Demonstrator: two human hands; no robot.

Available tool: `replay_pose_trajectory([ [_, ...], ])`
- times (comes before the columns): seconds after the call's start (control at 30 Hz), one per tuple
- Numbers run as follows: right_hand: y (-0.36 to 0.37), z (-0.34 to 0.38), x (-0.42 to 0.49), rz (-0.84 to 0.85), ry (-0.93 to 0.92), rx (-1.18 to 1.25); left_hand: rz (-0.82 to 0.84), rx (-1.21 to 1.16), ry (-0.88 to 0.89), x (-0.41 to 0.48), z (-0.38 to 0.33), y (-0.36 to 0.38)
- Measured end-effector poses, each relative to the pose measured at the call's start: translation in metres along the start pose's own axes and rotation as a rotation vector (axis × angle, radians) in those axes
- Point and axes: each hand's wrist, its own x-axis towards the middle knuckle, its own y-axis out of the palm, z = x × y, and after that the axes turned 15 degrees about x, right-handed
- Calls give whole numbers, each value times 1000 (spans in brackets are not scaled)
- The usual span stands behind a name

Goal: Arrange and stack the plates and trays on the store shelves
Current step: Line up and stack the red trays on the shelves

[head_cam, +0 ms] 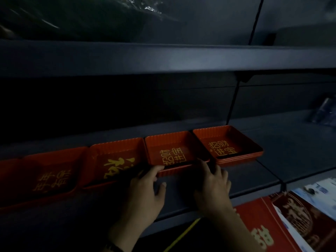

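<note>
Several red square trays with gold characters stand in a row on a dark shelf (254, 180). The middle stack of trays (174, 151) lies right in front of me. My left hand (147, 190) touches its near left corner with straight fingers, thumb out to the side. My right hand (214, 182) rests against its near right edge, fingers spread. To the right is another stack of trays (229, 144). To the left are a tray with one large character (116, 160) and a further tray (49, 175).
An upper shelf (163, 59) overhangs the trays, with plastic-wrapped goods (72, 17) on top. Below at the right lie red and white printed packages (291, 222). A dark upright post (234, 99) stands behind the right stack. The scene is very dim.
</note>
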Motion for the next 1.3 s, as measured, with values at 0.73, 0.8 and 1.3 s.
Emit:
replay_pose_trajectory([
  [0.73,-58,-49,-87,47,-298,164,43,-16,194,-59,15,-10],
  [0.8,-62,-56,-90,78,-296,110,83,7,191,-67,20,-19],
  [1.3,-10,-22,-143,131,-703,6,95,31,299,-127,-11,-38],
])
